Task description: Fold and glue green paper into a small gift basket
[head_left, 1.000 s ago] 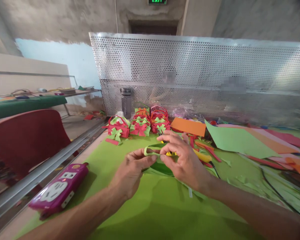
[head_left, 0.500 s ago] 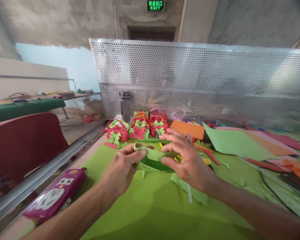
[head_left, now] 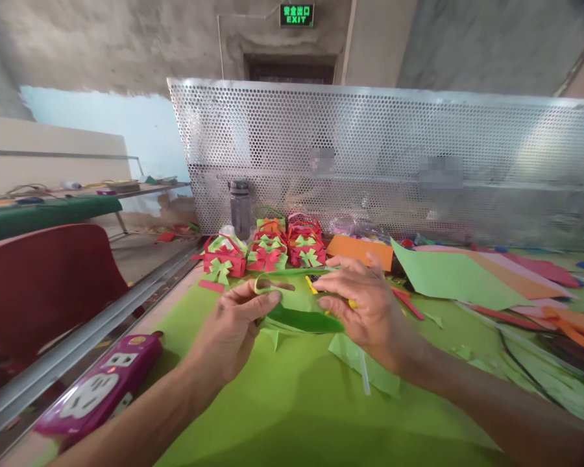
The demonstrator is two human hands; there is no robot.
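A bent light-green felt-like piece (head_left: 299,299) with a long slot is held up above the table. My left hand (head_left: 241,318) pinches its left end between thumb and fingers, near the slot. On its right side, my right hand (head_left: 365,305) curls its fingers around the other end; the exact contact is partly hidden. A darker green inner side shows below the fold. Beneath my right hand lie a green scrap (head_left: 370,370) and a narrow translucent stick (head_left: 364,373). Something yellow (head_left: 311,284) shows behind the piece.
Several small red and green baskets with bows (head_left: 267,256) stand behind my hands, near a grey bottle (head_left: 240,207). A purple power strip (head_left: 100,386) lies at left. Coloured sheets (head_left: 460,275) and scraps lie at right. A perforated metal panel (head_left: 379,130) borders the back.
My right hand's fingers have drawn closer together and the green piece has opened slightly, showing more of its dark inner side. The whole view has shifted a little.
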